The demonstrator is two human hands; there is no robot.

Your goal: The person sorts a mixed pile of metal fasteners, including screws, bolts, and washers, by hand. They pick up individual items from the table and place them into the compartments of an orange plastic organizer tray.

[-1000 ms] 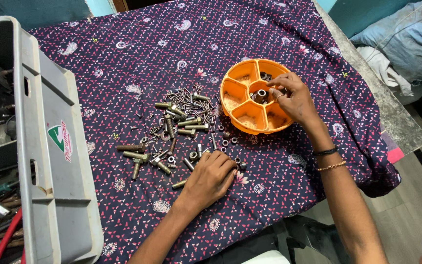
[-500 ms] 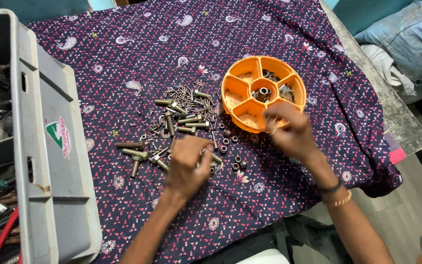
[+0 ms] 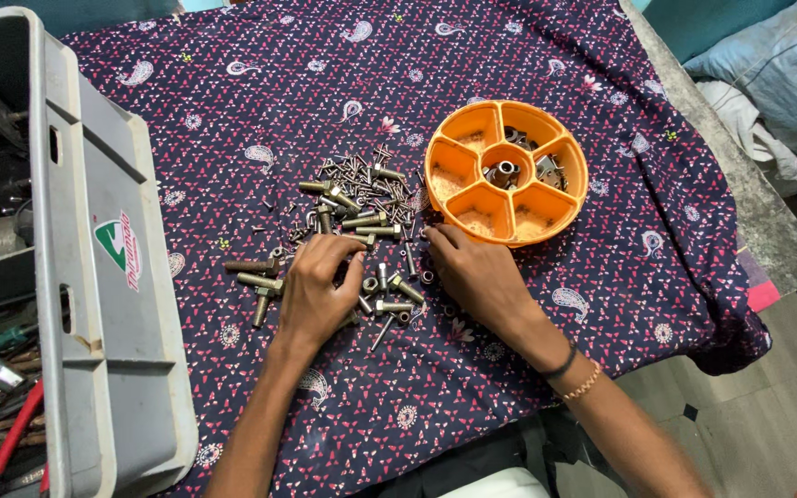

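Now, from your head camera, both of your hands sit low on the patterned cloth (image 3: 232, 101), down in the near edge of the scattered pile of bolts and screws (image 3: 362, 207). Your left hand (image 3: 317, 290) rests palm down with the fingers curled over the hardware; what the fingertips grip, if anything, is hidden, so you cannot tell whether it pinches a piece. Your right hand (image 3: 477, 277) also lies palm down, its fingers drawn together and pointing up toward the pile, tips just beside the near rim of the orange divided tray (image 3: 454, 138). Whether it holds a piece is hidden too. The loose pieces between your hands, such as the short bolt (image 3: 406, 288), lie with their long axes at mixed angles, mostly running left to right or slanted. The tray lies up and to the right of both hands, and your right hand is clearly the nearer one to it; your left has the pile between it and the tray. The grey plastic crate (image 3: 113, 277) of tools stands well apart at your left. Compared with half a second ago, your right hand has dropped from the tray's rim to the cloth, and your left has slid slightly up into the pile.
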